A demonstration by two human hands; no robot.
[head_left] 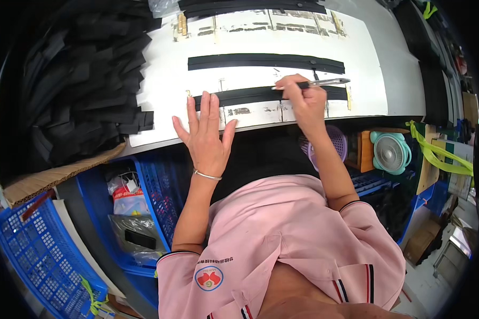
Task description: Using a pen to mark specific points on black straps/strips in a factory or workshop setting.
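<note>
- Across the front of a large flat white board [364,64], just inside its near edge, we have a long, narrow black fabric strip [250,96] lying flat from left to right.
- Our left hand [207,142] is spread open, palm down, with its fingers over the strip's left end and its thumb on the board just in front.
- Our right hand [306,105] is closed around a slim silver-and-black pen [330,82], pinching it between thumb and fingers above the strip's right half.
- We see the pen's tip pointing left over the strip; whether it touches the fabric we cannot tell.
- Behind this strip, well apart from our left hand and roughly parallel, we have a second flat black fabric strip [261,61].
- Along the board's far edge, we make out another long black piece [250,6], partly cut off by the picture's rim.
- Between our near strip and the board's front edge show smudgy dark grey marks [239,111].
- To our left, a large heap of short black fabric pieces [85,80] overlaps the board's side, close to a brown corrugated cardboard edge [64,173].
- Below the table on our right, we see a round teal plastic fan [391,153] near a purple plastic basket [338,144].
</note>
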